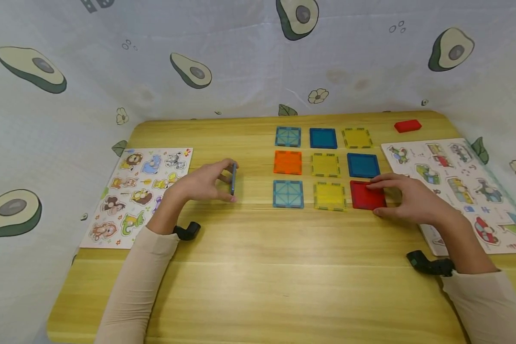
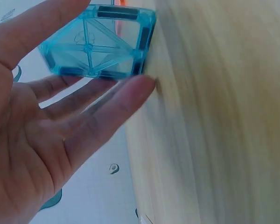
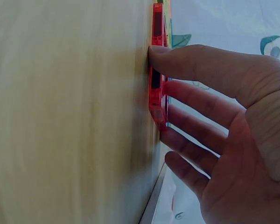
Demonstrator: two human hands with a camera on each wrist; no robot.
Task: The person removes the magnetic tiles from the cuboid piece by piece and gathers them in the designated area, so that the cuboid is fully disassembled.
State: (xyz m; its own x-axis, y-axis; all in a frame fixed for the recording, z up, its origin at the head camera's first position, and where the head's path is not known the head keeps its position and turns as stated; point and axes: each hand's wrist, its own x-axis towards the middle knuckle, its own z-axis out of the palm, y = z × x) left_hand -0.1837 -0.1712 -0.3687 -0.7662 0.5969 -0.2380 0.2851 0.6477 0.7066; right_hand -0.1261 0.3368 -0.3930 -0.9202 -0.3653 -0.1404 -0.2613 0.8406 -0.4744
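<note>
Left of the laid-out tiles, my left hand (image 1: 202, 182) holds a light blue square magnetic tile (image 2: 89, 47) on edge between thumb and fingers. In the head view that tile shows only as a thin upright strip. My right hand (image 1: 414, 199) grips a red magnetic tile (image 1: 363, 196) at the near right corner of the grid, thumb on its near edge and fingers on its far side. The red tile lies flat beside a yellow tile (image 1: 329, 196) and below a dark blue tile (image 1: 363, 166). Light blue (image 1: 288, 194) and orange tiles (image 1: 287, 162) form the left column.
More tiles make the back row, including a dark blue one (image 1: 323, 138). A red block (image 1: 407, 125) lies at the back right. An animal puzzle board (image 1: 116, 191) sits at the left, another picture board (image 1: 451, 184) under the right forearm. A curtain (image 1: 249, 57) hangs behind the table.
</note>
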